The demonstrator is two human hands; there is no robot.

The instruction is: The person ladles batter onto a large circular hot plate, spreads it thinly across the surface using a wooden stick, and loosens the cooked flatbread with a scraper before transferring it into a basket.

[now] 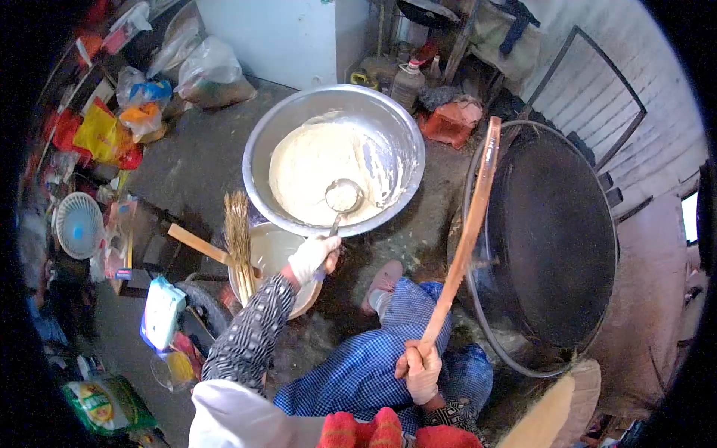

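My left hand (310,260), in a whitish glove with bare fingertips, is closed round the handle of a metal ladle (344,197). The ladle's bowl holds pale batter and sits at the batter's surface. That thick cream-coloured batter (306,168) fills much of a wide steel basin (255,168) and smears its right inner wall. My right hand (420,373), gloved the same way, grips the lower end of a long, thin wooden stick (467,231). The stick slants upward, its far end in front of the left rim of a large round dark griddle (553,239).
Below the basin stands a pale tub (280,250) with a straw brush (237,243) and a wooden-handled tool (198,244) across it. Plastic bags (211,75) lie at the upper left. A plastic jug (408,84) stands at the back. A pale board (549,411) is at the lower right.
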